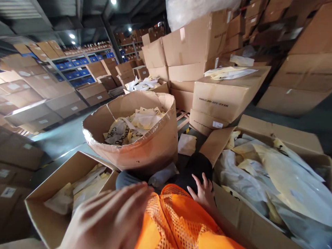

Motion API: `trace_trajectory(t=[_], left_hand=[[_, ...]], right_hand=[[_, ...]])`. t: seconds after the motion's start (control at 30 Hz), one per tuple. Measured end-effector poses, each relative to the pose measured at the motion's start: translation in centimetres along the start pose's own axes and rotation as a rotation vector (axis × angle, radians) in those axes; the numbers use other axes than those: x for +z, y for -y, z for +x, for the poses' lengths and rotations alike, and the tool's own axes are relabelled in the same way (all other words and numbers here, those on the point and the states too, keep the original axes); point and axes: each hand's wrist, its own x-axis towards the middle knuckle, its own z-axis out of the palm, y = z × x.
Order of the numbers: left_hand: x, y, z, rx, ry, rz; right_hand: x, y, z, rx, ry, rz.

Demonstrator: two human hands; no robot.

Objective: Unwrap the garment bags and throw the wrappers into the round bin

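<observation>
The left hand [109, 218] is big and blurry, near the open cardboard box [55, 183] on the left, and I can't tell if it holds anything. The right hand [202, 192] is empty, fingers spread by the dark trouser leg [195, 166]. A see-through plastic bag [163, 175] lies between the legs, near the round cardboard bin [145, 157].

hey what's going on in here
A person in an orange mesh vest has the right hand, fingers spread, over a dark trouser leg. The left hand, blurred, is near the camera; I can't tell whether it holds anything. Ahead stands a round brown cardboard drum with pale plastic packets inside. Open brown cardboard boxes holding similar packets sit on both sides.
</observation>
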Motion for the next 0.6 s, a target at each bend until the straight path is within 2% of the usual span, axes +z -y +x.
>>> trace_trajectory(t=[0.07, 0.13, 0.2, 0.27, 0.3, 0.37, 0.43, 0.5, 0.6], left_hand=[[1.4, 3.8, 0.9, -0.045, 0.049, 0.080], [4.1, 8.5, -0.2, -0.250, 0.146, 0.291], [7.7, 13.2, -3.6, -0.502, 0.422, 0.471], [11.3, 17.0, -8.7, -0.580, 0.654, 0.497], [12.9, 18.4, -11.6, -0.639, 0.702, 0.531], [15.2, 20.0, -16.9, -0.688, 0.736, 0.544], [16.5, 20.3, -20.5, -0.685, 0.666, 0.514], [17.0, 19.9, -21.8, -0.662, 0.601, 0.475], [16.8, 19.5, -20.6, -0.672, 0.571, 0.460]], right_hand=[[0.0, 0.2, 0.0, 0.002, -0.002, -0.002], [-0.1, 0.5, 0.0, 0.012, 0.001, -0.001], [-0.4, 0.8, 0.1, 0.021, 0.013, 0.003], [-0.6, 0.9, 0.3, 0.027, 0.024, 0.009], [-0.6, 0.9, 0.3, 0.028, 0.026, 0.013], [-0.5, 0.7, 0.4, 0.025, 0.025, 0.022], [-0.4, 0.4, 0.4, 0.023, 0.012, 0.030], [-0.2, 0.2, 0.3, 0.019, -0.003, 0.038], [-0.2, 0.2, 0.4, 0.010, -0.008, 0.053]])
